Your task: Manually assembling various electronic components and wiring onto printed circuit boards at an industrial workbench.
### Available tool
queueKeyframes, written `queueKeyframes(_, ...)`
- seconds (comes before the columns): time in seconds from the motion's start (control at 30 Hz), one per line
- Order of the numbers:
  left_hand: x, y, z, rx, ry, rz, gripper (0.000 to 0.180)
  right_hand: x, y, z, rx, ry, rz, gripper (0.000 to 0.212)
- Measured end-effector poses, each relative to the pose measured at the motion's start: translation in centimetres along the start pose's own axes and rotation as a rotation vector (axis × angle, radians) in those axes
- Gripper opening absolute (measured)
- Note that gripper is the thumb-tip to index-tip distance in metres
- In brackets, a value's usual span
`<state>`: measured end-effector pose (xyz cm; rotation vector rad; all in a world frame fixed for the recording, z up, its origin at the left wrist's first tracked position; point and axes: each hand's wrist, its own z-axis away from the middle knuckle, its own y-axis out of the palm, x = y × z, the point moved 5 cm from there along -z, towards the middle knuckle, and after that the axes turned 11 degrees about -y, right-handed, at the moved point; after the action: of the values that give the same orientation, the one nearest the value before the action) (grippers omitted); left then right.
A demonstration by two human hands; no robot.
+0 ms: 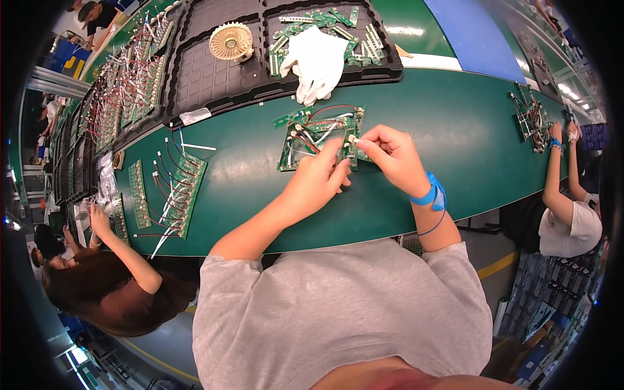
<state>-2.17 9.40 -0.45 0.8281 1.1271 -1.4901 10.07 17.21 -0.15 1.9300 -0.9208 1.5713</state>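
Observation:
In front of me on the green table lies a group of green circuit boards (284, 156) with red, black and white wires across them. My left hand (313, 179) is closed on a narrow upright circuit board (351, 151) at the right side of this group. Thumb and forefinger of my right hand (395, 158) pinch a small white connector (354, 140) against that board's upper part. Its exact seating is too small to tell. A blue wrist strap (430, 190) with a thin cord circles my right wrist.
Behind the boards, a black tray (214, 81) holds a beige fan-like wheel (231, 41), loose circuit boards (372, 45) and white gloves (316, 60). Wired boards (185, 195) lie left. Co-workers sit at both sides; more wired assemblies (530, 118) lie at right.

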Motion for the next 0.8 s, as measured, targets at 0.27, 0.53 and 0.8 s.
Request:
queueKeyframes(0.27, -0.5, 0.4, 0.0, -0.065, 0.231, -0.320, 0.035, 0.9, -0.3, -0.2, 0.014, -0.057, 0.277, 0.015)
queueKeyframes(0.53, -0.5, -0.4, 0.0, -0.103, 0.254, -0.336, 0.025, -0.3, 0.1, 0.2, 0.068, -0.079, 0.180, 0.017)
queueKeyframes(0.8, -0.5, -0.7, 0.3, -0.070, 0.156, -0.324, 0.009, 1.0, 0.8, 0.9, 0.109, 0.005, 0.169, 0.016)
